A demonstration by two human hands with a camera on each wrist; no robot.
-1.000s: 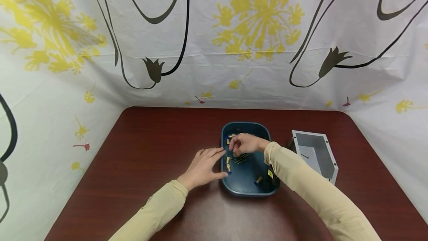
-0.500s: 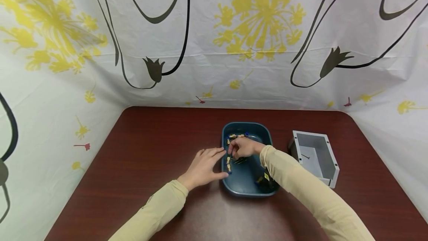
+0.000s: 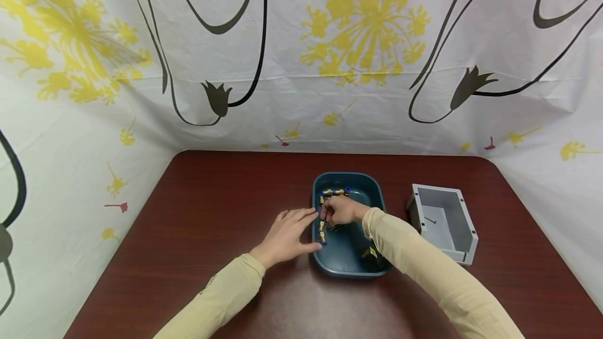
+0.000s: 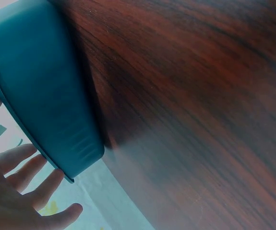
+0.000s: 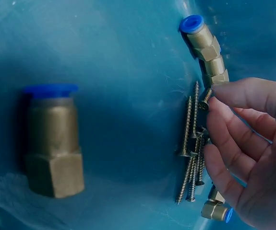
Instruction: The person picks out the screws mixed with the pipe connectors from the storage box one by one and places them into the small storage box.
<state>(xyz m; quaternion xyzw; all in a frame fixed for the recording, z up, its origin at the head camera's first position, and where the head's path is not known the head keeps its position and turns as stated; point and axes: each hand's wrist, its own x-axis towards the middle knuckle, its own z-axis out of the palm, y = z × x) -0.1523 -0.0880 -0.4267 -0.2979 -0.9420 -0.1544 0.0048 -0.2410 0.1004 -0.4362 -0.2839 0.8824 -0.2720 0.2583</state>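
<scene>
My right hand (image 3: 344, 209) is inside a dark blue plastic bin (image 3: 344, 263), its fingers curled. In the right wrist view thumb and fingertips pinch a short screw (image 5: 205, 99) beside a pile of longer screws (image 5: 195, 112) on the bin floor. Brass fittings with blue collars line the bin's left side, among them a fitting (image 5: 207, 43) near the fingertips. One more brass fitting (image 5: 56, 143) lies apart from the pile. My left hand (image 3: 289, 234) rests at the bin's left rim with fingers spread and straight; the left wrist view shows the fingertips at that rim.
A grey open box (image 3: 445, 199) stands right of the bin, a single screw (image 3: 430, 219) inside it. Both containers sit on a dark red wooden table (image 3: 235, 198). A patterned white curtain (image 3: 282, 56) hangs behind the table's far edge.
My right hand has shifted slightly down and its forearm moved left, uncovering fittings along the bin's far side and more of the grey box. The left hand has stayed in place.
</scene>
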